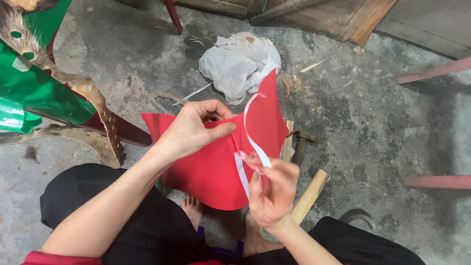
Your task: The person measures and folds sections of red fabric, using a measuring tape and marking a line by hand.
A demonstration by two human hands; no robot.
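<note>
I hold a red sheet (211, 167) of soft material in front of me, above my knees. My left hand (194, 128) pinches its upper edge near the middle, thumb on top. My right hand (272, 191) grips a thin white strip (250, 135) that curls upward from the sheet's middle fold and loops back down. The strip's lower end runs along the red sheet toward my right fingers. My bare feet show on the concrete floor below the sheet.
A crumpled white bag (238, 64) lies on the floor beyond the sheet. A hammer (299, 145) and a wooden stick (309, 196) rest at the right. Green shiny sheets (29, 88) and a spotted curved frame (98, 108) stand at left. Red bars (434, 71) lie at right.
</note>
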